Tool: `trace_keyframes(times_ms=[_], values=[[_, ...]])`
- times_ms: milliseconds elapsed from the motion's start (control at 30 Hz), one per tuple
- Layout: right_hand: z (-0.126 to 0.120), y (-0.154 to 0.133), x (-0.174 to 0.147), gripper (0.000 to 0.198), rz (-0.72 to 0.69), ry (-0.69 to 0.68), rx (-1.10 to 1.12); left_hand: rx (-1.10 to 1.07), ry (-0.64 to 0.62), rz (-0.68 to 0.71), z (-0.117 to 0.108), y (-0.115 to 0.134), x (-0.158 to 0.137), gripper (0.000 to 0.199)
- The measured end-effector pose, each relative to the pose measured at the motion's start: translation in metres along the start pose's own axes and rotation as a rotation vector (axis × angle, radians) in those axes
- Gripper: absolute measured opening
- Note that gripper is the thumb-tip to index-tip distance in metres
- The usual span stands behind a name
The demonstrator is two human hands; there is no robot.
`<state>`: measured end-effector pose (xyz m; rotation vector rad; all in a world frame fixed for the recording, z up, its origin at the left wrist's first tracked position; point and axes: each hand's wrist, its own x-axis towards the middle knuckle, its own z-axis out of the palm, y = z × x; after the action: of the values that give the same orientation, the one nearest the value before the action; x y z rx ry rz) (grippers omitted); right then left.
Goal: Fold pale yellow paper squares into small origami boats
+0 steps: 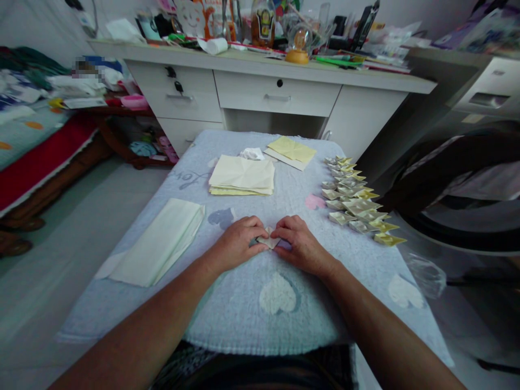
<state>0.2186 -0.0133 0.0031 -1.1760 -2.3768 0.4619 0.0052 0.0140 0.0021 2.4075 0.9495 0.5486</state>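
Between my two hands is a small piece of folded paper [268, 239], cream-white and roughly diamond-shaped, low over the cloth. My left hand [239, 242] pinches its left side between thumb and fingers. On the opposite side, my right hand [301, 244] grips the paper the same way. Fingers cover part of the folds. Beyond my hands lies a stack of creased cream paper sheets [242, 174]. To the right stand rows of small folded paper boats [353, 200], some whitish and some yellow.
A long folded white paper bundle [156, 244] lies left on the cloth-covered table [227, 319]. Yellow and white sheets [293, 150] and a crumpled white tissue [252, 154] lie at the back. Behind stands a cluttered white desk [280, 95]; a front-loading washing machine [467, 184] is at right.
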Motion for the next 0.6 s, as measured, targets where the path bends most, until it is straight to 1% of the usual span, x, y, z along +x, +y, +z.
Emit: trace_keyframes(times_ms=[133,300,433,600], values=[[0.0029,-0.0002,0.0006,0.018,-0.033,-0.009,0.007,0.089,0.023,0.068,0.0011,-0.0014,-0.0007,0.009],[0.0068,0.002,0.0001,0.016,-0.057,0.003,-0.034,0.197,0.021,0.148,0.0027,-0.0003,-0.001,0.017],[0.0091,0.0029,0.0001,0.017,-0.059,0.012,-0.04,0.223,-0.022,0.127,0.0042,0.0028,-0.0013,0.021],[0.0102,0.002,0.0003,0.018,0.006,0.023,-0.004,0.193,0.001,0.078,0.005,0.0036,-0.0023,0.014]])
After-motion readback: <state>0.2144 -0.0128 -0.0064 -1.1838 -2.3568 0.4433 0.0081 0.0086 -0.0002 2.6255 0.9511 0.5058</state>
